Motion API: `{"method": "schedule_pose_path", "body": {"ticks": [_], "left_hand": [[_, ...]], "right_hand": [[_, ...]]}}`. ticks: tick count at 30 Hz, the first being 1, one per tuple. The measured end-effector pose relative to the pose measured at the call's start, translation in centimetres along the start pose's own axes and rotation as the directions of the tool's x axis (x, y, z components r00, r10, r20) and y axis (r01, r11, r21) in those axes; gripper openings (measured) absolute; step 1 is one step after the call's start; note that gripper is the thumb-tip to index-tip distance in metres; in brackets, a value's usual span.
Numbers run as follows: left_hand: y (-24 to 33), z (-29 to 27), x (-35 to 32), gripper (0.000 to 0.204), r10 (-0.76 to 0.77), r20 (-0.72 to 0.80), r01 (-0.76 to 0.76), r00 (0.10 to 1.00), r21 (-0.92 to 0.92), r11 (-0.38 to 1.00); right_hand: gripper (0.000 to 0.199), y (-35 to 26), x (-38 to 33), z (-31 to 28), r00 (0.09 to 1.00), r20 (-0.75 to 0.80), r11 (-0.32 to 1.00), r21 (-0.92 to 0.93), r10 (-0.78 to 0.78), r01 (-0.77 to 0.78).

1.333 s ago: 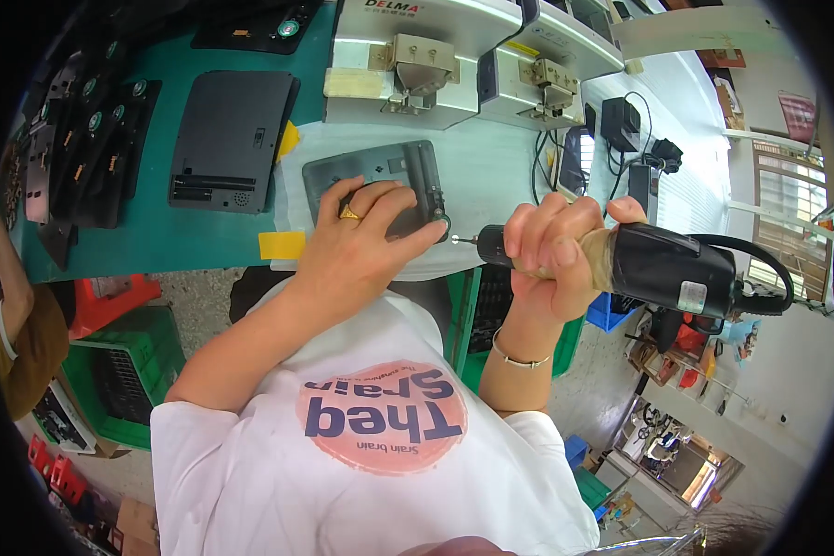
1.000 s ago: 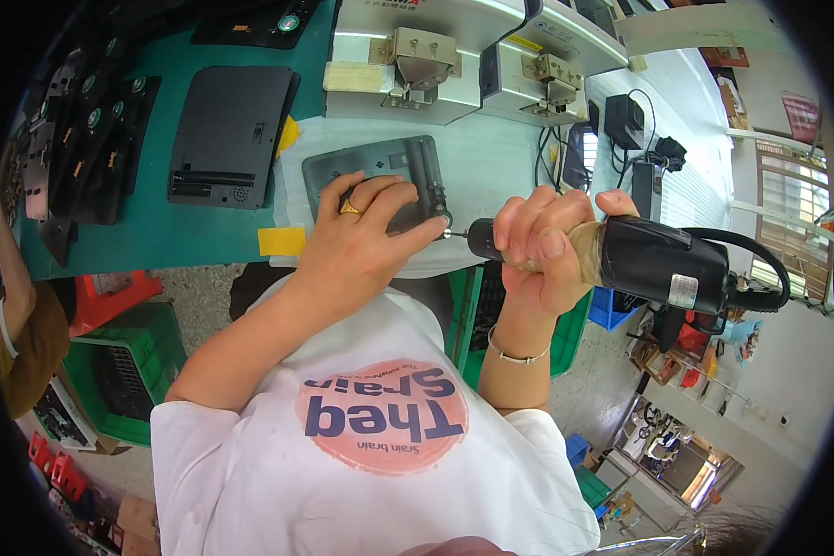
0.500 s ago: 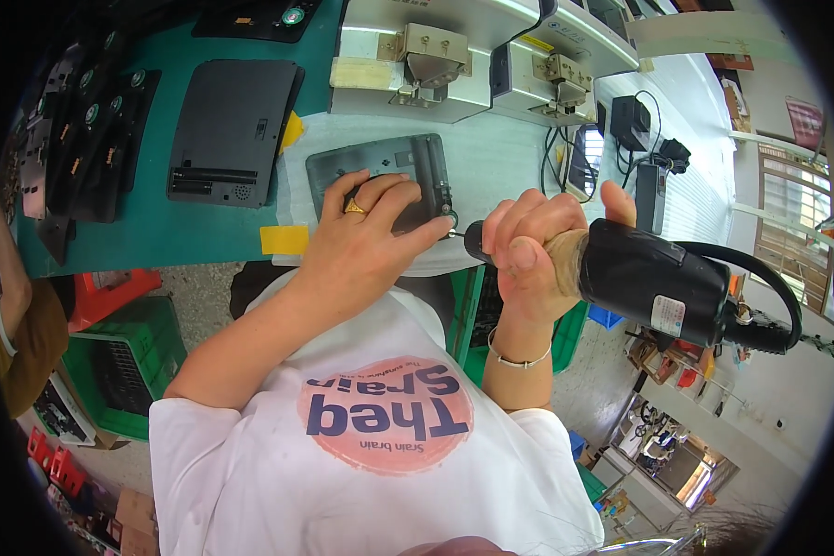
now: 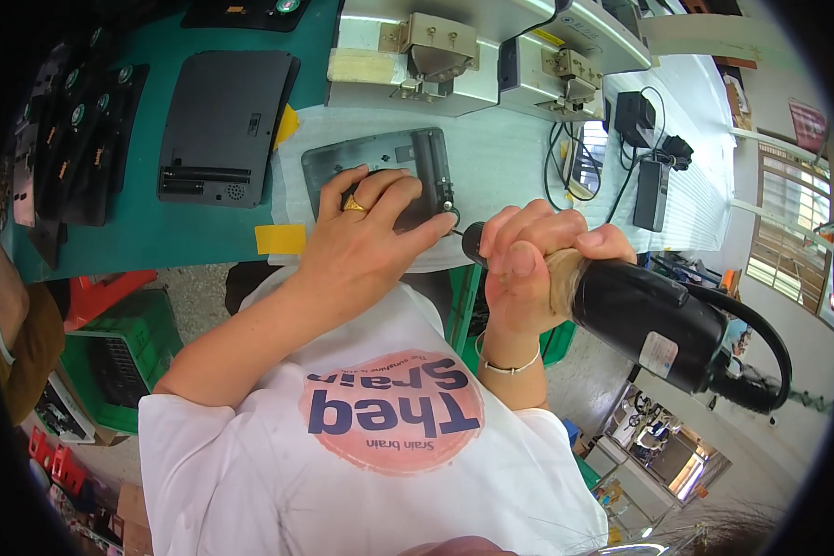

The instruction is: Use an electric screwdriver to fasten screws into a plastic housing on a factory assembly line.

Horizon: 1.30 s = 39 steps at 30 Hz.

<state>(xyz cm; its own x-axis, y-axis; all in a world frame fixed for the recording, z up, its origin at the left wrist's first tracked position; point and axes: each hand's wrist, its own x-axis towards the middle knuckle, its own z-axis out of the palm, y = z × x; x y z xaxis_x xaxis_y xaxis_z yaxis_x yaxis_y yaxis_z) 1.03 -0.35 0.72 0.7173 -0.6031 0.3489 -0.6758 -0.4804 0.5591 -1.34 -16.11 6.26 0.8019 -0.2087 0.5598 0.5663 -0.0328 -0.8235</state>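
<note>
My right hand [image 4: 537, 269] wraps round a black electric screwdriver [image 4: 653, 324] with a tan band near its grip. Its thin bit points left, at the lower right corner of a dark grey plastic casing [image 4: 343, 159]. Whether the tip touches a screw there is too small to tell. My left hand [image 4: 366, 227] bears down on that casing, its fingers bent over the surface and one fingertip at the same corner, beside small round parts. That hand hides the casing's lower middle. The casing lies on a white sheet [image 4: 491, 157] over the bench.
Another dark casing [image 4: 222, 120] lies on the green mat [image 4: 204, 232], with several black panels [image 4: 102, 139] further left. Yellow paper [image 4: 280, 239] sits at the mat's edge. Grey metal machines [image 4: 435, 56] stand behind. Cables and a black adapter [image 4: 651, 195] lie right. Another person's arm [image 4: 7, 296] shows far left.
The screwdriver's rear end has dropped, and the raised digit of my right hand has come down onto its body. My left hand stays on the casing. The view has shifted slightly.
</note>
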Motion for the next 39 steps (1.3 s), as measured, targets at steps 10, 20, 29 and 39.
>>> {"method": "schedule_pose_path", "body": {"ticks": [10, 20, 29, 39], "left_hand": [[0.4, -0.7, -0.1, 0.045, 0.026, 0.049, -0.025, 0.998, -0.018, 1.0], [0.6, -0.9, 0.1, 0.044, 0.048, 0.066, -0.049, 0.997, 0.025, 0.998], [0.7, -0.8, 0.2, 0.044, 0.044, 0.078, -0.048, 0.996, 0.045, 0.998], [0.6, -0.8, 0.3, 0.045, 0.041, 0.071, -0.044, 0.997, 0.033, 0.998]], "right_hand": [[0.056, 0.0, -0.4, -1.4, 0.987, -0.159, 0.996, 0.083, 0.03, -0.017], [0.057, -1.0, 8.1, -4.9, 0.907, -0.384, 0.946, 0.189, -0.174, 0.262], [0.053, 2.3, 12.1, -6.1, 0.916, -0.326, 0.963, 0.05, -0.234, 0.264], [0.049, 2.8, 12.3, -6.2, 0.939, -0.288, 0.979, 0.021, -0.189, 0.203]]}}
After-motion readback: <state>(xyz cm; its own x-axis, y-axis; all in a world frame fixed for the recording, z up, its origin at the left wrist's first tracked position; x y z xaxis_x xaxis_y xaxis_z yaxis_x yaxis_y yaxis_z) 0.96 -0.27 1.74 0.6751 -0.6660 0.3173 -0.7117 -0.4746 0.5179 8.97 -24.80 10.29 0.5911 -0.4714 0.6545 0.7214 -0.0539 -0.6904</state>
